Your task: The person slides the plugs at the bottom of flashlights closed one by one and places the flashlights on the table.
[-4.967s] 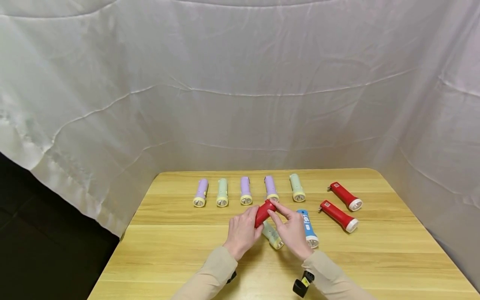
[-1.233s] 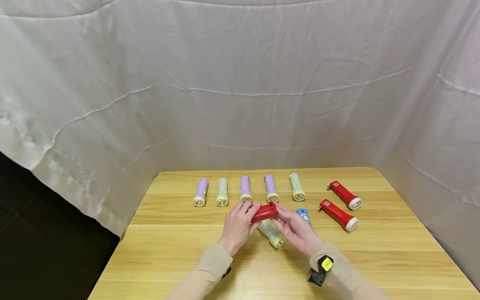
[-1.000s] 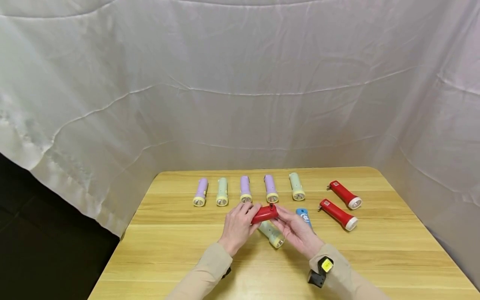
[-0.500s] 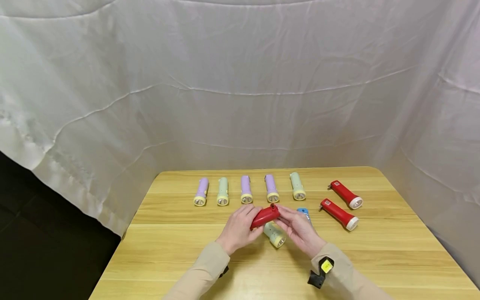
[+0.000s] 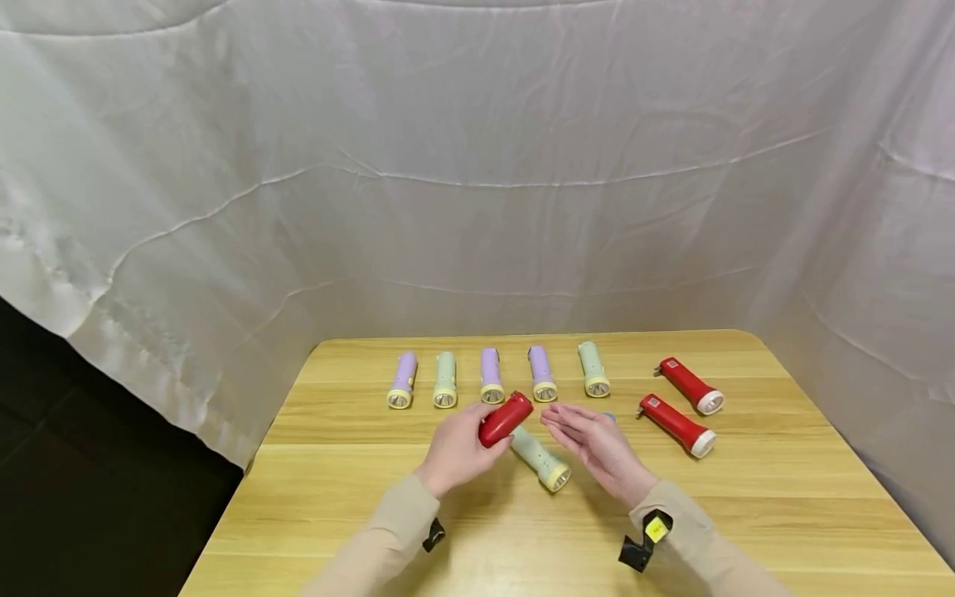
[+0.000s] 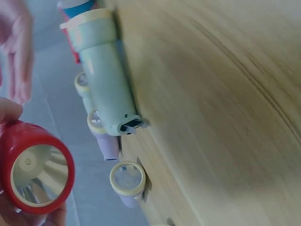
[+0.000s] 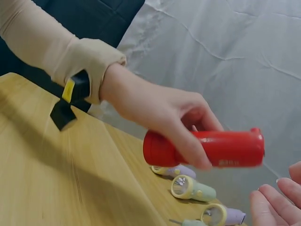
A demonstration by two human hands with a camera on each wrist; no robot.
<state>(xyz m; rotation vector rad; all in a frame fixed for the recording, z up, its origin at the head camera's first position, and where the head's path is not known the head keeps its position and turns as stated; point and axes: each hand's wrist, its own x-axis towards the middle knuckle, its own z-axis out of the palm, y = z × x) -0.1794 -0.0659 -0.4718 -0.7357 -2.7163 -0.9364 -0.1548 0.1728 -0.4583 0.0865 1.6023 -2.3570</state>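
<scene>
My left hand (image 5: 457,452) grips a red flashlight (image 5: 506,419) around its body, above the table. Its round lens (image 6: 41,173) faces the left wrist camera, and its tail end points toward my right hand (image 5: 603,454). That hand is held with fingers extended and a small gap between its fingertips and the flashlight's tail. Below and between the hands, a pale green flashlight (image 5: 539,458) with a yellow head lies slanted on the wood. Behind the right hand a blue flashlight (image 5: 610,415) is almost entirely hidden.
Along the back of the wooden table (image 5: 336,531) lies a row of purple flashlights (image 5: 491,369) and green flashlights (image 5: 593,366), lenses facing me. Two red flashlights (image 5: 671,419) with white heads lie slanted at the right. A grey curtain (image 5: 477,249) surrounds the table's back and sides.
My right hand has let go of the red flashlight's tail and drawn slightly right, covering the blue flashlight. My left hand has shifted left and tipped the red flashlight's tail upward.
</scene>
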